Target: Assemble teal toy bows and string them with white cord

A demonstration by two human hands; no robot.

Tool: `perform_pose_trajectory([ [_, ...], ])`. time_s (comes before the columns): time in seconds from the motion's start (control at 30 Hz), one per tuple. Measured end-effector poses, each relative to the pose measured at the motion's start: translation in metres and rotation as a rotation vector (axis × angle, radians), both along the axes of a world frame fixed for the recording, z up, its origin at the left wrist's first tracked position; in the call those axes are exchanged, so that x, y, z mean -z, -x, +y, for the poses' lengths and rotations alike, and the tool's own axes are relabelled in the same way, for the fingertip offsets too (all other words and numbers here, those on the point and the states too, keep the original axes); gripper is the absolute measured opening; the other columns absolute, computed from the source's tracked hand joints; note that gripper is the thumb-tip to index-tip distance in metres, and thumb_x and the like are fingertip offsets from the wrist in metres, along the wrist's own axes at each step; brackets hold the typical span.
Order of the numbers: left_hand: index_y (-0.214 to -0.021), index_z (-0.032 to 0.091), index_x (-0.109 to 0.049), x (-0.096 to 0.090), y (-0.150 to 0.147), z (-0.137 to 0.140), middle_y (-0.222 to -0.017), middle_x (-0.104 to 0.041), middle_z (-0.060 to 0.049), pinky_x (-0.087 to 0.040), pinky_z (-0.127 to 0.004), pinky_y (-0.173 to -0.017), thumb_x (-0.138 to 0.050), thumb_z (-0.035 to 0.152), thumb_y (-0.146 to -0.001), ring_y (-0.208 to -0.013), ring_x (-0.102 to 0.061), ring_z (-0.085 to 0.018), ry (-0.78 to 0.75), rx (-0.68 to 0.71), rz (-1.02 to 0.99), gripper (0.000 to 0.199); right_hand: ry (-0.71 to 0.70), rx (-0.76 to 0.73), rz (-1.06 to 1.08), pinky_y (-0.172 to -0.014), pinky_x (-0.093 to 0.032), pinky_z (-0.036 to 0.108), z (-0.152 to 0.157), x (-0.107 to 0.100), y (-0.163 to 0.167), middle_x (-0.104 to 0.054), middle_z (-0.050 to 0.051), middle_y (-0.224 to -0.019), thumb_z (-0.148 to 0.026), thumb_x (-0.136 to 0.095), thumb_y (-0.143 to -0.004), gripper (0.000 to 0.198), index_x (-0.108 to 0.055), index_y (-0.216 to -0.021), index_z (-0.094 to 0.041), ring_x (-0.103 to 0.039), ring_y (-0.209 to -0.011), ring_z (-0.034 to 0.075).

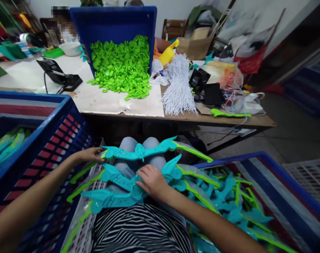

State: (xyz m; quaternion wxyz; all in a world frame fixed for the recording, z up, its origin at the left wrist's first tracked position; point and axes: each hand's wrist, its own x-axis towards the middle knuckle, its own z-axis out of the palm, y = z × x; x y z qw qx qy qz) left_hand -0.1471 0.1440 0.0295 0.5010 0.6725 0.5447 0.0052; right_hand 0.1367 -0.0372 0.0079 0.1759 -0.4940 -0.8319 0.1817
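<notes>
Head view: teal winged pieces (139, 153) lie stacked across lap. Left hand (90, 154) pinches top piece's wingtip; right hand (152, 181) lies flat, fingers spread, on lower pieces (118, 191). Looks like sorting step; lifting one piece needs a firm two-handed grip.

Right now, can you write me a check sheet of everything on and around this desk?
Surface: wooden table, paper-covered.
Job's things: teal winged pieces across the lap; more in the right bin.
Clutter: green chips spilling from a blue crate; white string bundle; bags.
Hands: left hand at a wing tip; right hand flat on the pieces.
Cables: white cords at right.
Surroundings: blue basket at left.
</notes>
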Motion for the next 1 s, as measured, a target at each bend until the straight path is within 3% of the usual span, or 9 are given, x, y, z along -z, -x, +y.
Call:
perform_pose_trajectory([
  [0.1, -0.111, 0.01, -0.059, -0.007, -0.023, 0.015, -0.123, -0.057, -0.021, -0.035, -0.045, -0.102, -0.075, 0.037, -0.052, -0.121, -0.044, -0.041, -0.404, 0.105, 0.251, 0.067, 0.064, 0.154, -0.306, -0.075, -0.046, 0.036, 0.0, 0.006, -0.02, -0.068, 0.015, -0.096, -0.04, -0.048, -0.091, 0.037, -0.06, -0.118, -0.017, -0.061, -0.09, 0.025],
  [0.2, -0.125, 0.009, -0.051, 0.001, -0.076, 0.004, -0.136, -0.044, -0.022, -0.025, -0.047, -0.109, -0.066, 0.043, -0.07, -0.131, -0.034, -0.037, -0.712, 0.24, 0.186, 0.066, 0.182, 0.197, -0.424, -0.066, -0.045, 0.031, -0.01, 0.017, -0.013, -0.069, 0.013, -0.091, -0.033, -0.044, -0.093, 0.04, -0.052, -0.13, -0.02, -0.063, -0.087, 0.024],
  [0.3, -0.133, 0.013, -0.044, 0.024, -0.134, -0.021, -0.134, -0.045, -0.021, -0.031, -0.046, -0.106, -0.069, 0.048, -0.072, -0.127, -0.039, -0.035, -0.648, 0.482, 0.084, 0.075, 0.228, 0.165, -0.437, -0.064, -0.044, 0.031, -0.025, 0.024, -0.016, -0.069, 0.015, -0.093, -0.029, -0.051, -0.089, 0.047, -0.048, -0.134, -0.019, -0.063, -0.091, 0.027],
  [0.4, -0.142, 0.02, -0.034, 0.042, -0.165, -0.032, -0.122, -0.05, -0.017, -0.043, -0.044, -0.092, -0.069, 0.047, -0.074, -0.11, -0.053, -0.034, -0.541, 0.592, 0.147, 0.081, 0.27, 0.025, -0.295, -0.066, -0.044, 0.029, -0.015, 0.014, -0.04, -0.07, 0.011, -0.095, -0.028, -0.057, -0.084, 0.038, -0.061, -0.121, -0.024, -0.064, -0.086, 0.024],
  [0.5, -0.144, 0.028, -0.03, 0.044, -0.171, -0.02, -0.116, -0.051, -0.012, -0.047, -0.037, -0.083, -0.064, 0.046, -0.079, -0.102, -0.058, -0.029, -0.527, 0.661, 0.139, 0.076, 0.28, -0.037, -0.097, -0.066, -0.043, 0.026, 0.053, -0.017, -0.071, -0.07, 0.003, -0.084, -0.025, -0.05, -0.087, 0.022, -0.071, -0.092, -0.028, -0.063, -0.075, 0.017],
  [0.63, -0.143, 0.032, -0.033, 0.037, -0.176, 0.0, -0.116, -0.05, -0.011, -0.047, -0.036, -0.082, -0.067, 0.046, -0.076, -0.102, -0.058, -0.03, -0.525, 0.679, 0.12, 0.076, -0.094, 0.371, -0.051, -0.086, -0.042, 0.032, 0.21, -0.058, -0.095, -0.066, 0.009, -0.101, -0.024, -0.045, -0.09, 0.027, -0.067, -0.105, -0.018, -0.057, -0.096, 0.021],
  [0.77, -0.142, 0.034, -0.035, 0.039, -0.186, 0.003, -0.116, -0.052, -0.01, -0.047, -0.038, -0.084, -0.068, 0.051, -0.073, -0.102, -0.059, -0.032, -0.439, 0.603, 0.108, 0.079, -0.179, 0.681, -0.105, -0.094, -0.038, 0.039, 0.339, -0.065, -0.097, -0.057, 0.016, -0.115, -0.023, -0.055, -0.085, 0.035, -0.061, -0.118, -0.012, -0.048, -0.108, 0.027],
  [0.87, -0.141, 0.034, -0.036, 0.042, -0.187, 0.003, -0.114, -0.053, -0.011, -0.047, -0.039, -0.085, -0.07, 0.05, -0.072, -0.103, -0.059, -0.033, -0.393, 0.557, 0.093, 0.079, -0.166, 0.762, -0.112, -0.089, -0.04, 0.039, 0.382, -0.057, -0.095, -0.055, 0.015, -0.114, -0.026, -0.058, -0.084, 0.03, -0.064, -0.111, -0.015, -0.046, -0.107, 0.028],
  [1.0, -0.14, 0.033, -0.039, 0.041, -0.186, 0.006, -0.116, -0.055, -0.011, -0.047, -0.041, -0.086, -0.072, 0.049, -0.07, -0.106, -0.057, -0.034, -0.339, 0.524, 0.06, 0.079, -0.143, 0.745, -0.15, -0.08, -0.041, 0.033, 0.379, -0.051, -0.097, -0.06, 0.012, -0.099, -0.02, -0.05, -0.086, 0.02, -0.067, -0.095, -0.013, -0.051, -0.092, 0.023],
])
